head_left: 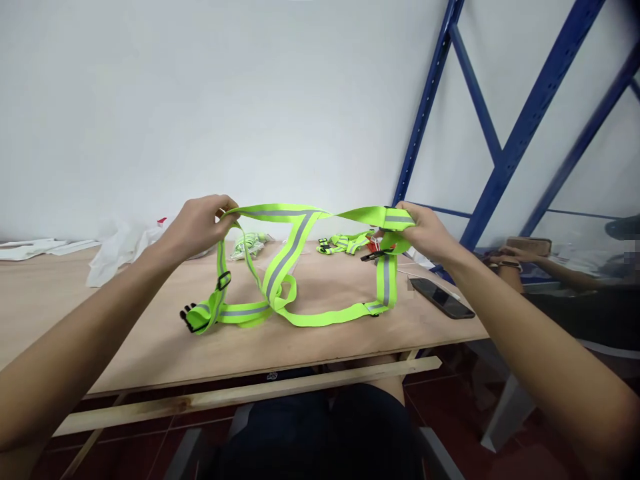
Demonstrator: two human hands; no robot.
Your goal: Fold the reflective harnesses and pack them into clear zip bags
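Observation:
A neon-yellow reflective harness with grey stripes is stretched between my two hands above the table. My left hand pinches its strap at the upper left corner. At the upper right, my right hand is closed around another part of the strap, where several layers overlap. A black side-release buckle sits at the lower left end, with a black strap slider above it. Another black buckle piece hangs just below my right hand. The lower straps droop close to the tabletop, some perhaps touching it.
On the wooden table lie a second reflective harness, a plastic-wrapped bundle, white bags and a black phone. Blue metal racking stands at right. Another person's hands hold a phone there.

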